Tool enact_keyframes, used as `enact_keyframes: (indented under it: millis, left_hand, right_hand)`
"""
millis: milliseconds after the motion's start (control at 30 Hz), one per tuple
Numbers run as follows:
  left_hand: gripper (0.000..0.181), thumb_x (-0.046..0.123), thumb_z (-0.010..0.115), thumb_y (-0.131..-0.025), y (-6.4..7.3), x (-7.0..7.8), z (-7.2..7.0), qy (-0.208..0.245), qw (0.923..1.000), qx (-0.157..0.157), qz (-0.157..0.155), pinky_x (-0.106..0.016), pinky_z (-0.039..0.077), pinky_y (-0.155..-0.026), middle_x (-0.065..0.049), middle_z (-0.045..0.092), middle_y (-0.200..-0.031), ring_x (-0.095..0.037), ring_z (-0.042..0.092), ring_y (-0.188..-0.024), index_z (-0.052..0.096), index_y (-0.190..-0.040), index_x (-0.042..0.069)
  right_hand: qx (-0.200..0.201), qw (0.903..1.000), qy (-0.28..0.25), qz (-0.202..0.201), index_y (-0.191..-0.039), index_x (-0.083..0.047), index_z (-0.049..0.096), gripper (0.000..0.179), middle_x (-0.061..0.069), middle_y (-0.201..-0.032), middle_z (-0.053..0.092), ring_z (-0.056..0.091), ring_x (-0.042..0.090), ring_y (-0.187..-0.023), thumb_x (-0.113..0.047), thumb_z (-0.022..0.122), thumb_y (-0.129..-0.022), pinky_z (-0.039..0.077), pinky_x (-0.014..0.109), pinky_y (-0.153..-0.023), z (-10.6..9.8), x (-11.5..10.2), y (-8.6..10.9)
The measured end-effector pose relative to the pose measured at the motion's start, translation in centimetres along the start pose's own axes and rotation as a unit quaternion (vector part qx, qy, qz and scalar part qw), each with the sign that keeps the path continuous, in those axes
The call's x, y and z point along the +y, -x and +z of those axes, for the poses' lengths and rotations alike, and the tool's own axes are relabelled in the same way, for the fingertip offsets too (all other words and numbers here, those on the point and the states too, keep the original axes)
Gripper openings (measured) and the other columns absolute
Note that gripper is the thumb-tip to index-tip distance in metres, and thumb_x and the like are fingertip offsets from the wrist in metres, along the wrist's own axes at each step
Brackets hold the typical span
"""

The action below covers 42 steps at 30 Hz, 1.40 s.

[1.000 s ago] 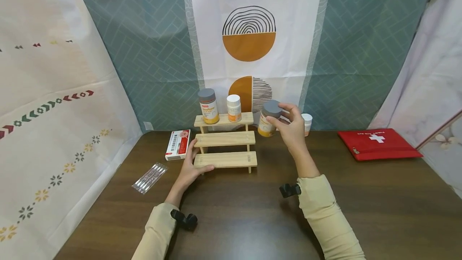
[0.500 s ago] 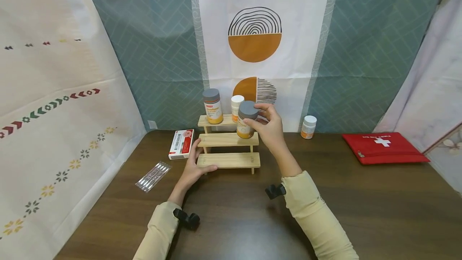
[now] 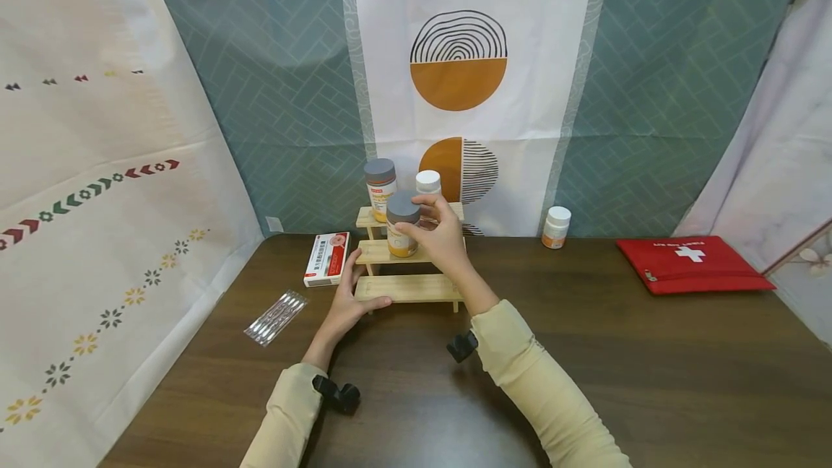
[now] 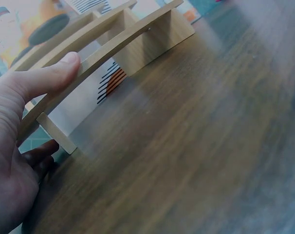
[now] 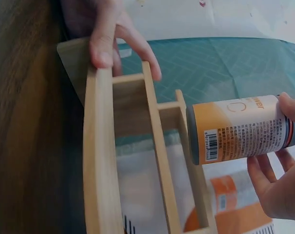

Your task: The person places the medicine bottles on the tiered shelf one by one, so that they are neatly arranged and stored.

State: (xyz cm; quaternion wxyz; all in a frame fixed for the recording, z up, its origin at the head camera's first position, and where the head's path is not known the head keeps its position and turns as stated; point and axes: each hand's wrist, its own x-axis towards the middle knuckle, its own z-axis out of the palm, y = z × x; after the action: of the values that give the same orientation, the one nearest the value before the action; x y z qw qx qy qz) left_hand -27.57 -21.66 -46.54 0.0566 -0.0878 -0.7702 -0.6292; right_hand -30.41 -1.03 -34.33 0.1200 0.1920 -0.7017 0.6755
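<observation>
"What have you got there?"

"My right hand pinches a grey-lidded bottle near its lid, upright over the middle tier; whether it touches the wood, I can't tell. My left hand grips the left end of the three-tier wooden stand."

"And beyond?"

"On the top tier, another grey-lidded bottle and a white-capped bottle. Medicine box to the left, red first-aid pouch far right."

The stand sits between the box and the pouch.
</observation>
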Motion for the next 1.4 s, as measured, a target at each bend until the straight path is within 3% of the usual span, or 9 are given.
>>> enact_keyframes:
  millis: [333, 600, 833, 1067, 1400]
  left_hand:
    - [0.108, 0.004, 0.081, -0.076, 0.1, 0.1, 0.1, -0.005, 1.0000, 0.006, 0.001, -0.053, 0.026, -0.114, -0.013, 0.023, -0.161, -0.029, 0.023, -0.150, 0.012, -0.155, 0.030]
    - [0.111, 0.005, 0.082, -0.076, -0.1, 0.1, 0.1, -0.007, 1.0000, 0.001, 0.004, -0.054, 0.024, -0.116, -0.015, 0.020, -0.162, -0.032, 0.021, -0.150, 0.009, -0.156, 0.026]
    - [0.109, 0.001, 0.081, -0.075, 0.7, 2.6, 0.2, 0.016, 0.9997, -0.004, -0.016, -0.054, 0.021, -0.117, -0.018, 0.019, -0.162, -0.033, 0.018, -0.151, 0.010, -0.156, 0.019]
    - [0.109, 0.003, 0.081, -0.077, 0.3, 0.4, 0.1, 0.001, 0.9999, 0.000, -0.013, -0.053, 0.022, -0.117, -0.012, 0.018, -0.163, -0.030, 0.017, -0.151, 0.009, -0.156, 0.025]
    - [0.109, 0.004, 0.081, -0.076, 0.1, 0.1, 0.2, -0.005, 1.0000, 0.008, -0.002, -0.056, 0.021, -0.118, -0.011, 0.019, -0.163, -0.030, 0.018, -0.151, 0.011, -0.155, 0.029]
  right_hand:
    - [0.021, 0.9996, -0.016, 0.007, -0.120, -0.003, 0.056, 0.045, 0.017, -0.132, 0.054, 0.057, 0.034, -0.122, -0.008, 0.078, -0.081, 0.049, 0.044, -0.100, 1.7, 1.0, -0.5]
    - [0.002, 0.9999, -0.002, 0.015, -0.123, -0.004, 0.055, 0.045, 0.019, -0.132, 0.055, 0.056, 0.034, -0.122, -0.012, 0.076, -0.084, 0.048, 0.045, -0.102, 2.6, 1.7, -0.3]
    - [-0.010, 0.9996, 0.027, 0.001, -0.127, -0.008, 0.054, 0.045, 0.016, -0.131, 0.056, 0.057, 0.032, -0.121, -0.017, 0.074, -0.087, 0.049, 0.043, -0.098, 3.3, 2.2, -0.8]
    - [-0.014, 0.9994, 0.030, -0.001, -0.134, -0.014, 0.053, 0.051, 0.012, -0.136, 0.055, 0.056, 0.032, -0.123, -0.020, 0.074, -0.087, 0.049, 0.045, -0.099, 3.3, 2.9, -0.6]
    - [-0.025, 0.9989, 0.040, 0.004, -0.143, -0.019, 0.048, 0.060, 0.012, -0.140, 0.053, 0.053, 0.030, -0.127, -0.021, 0.073, -0.088, 0.049, 0.045, -0.099, 3.2, 2.7, -0.8]
